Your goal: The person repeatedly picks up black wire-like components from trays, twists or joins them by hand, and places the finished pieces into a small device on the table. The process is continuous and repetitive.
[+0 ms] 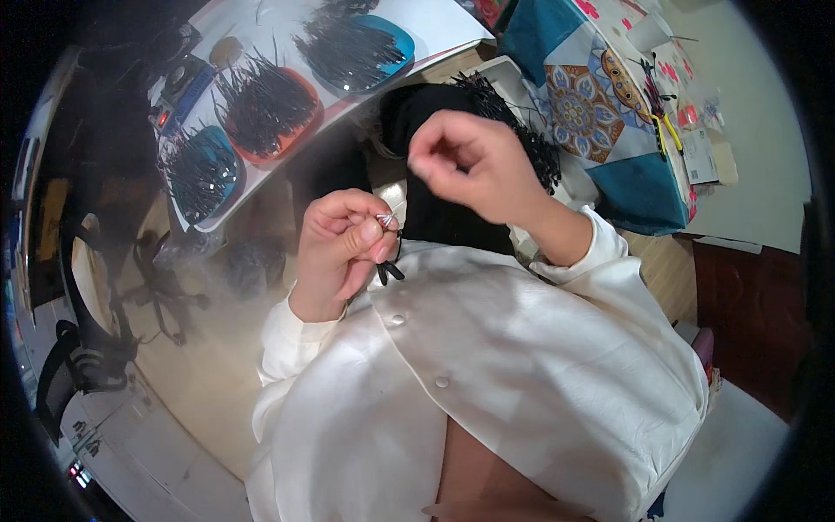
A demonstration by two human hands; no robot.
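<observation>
One shirt [539, 348] | left hand [339, 246] pinching wires [395, 271] | right hand [478, 165] curled, contents unclear | three trays [403, 39]

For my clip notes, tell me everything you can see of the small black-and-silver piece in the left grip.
The small black-and-silver piece is pinched in the left grip, which hides much of its middle. Bright, metal-looking strands show at its upper end; two dark, blunt-ended lengths, perhaps plastic-coated, hang below, splayed slightly apart. Whether these touch the white shirt cannot be told.
</observation>
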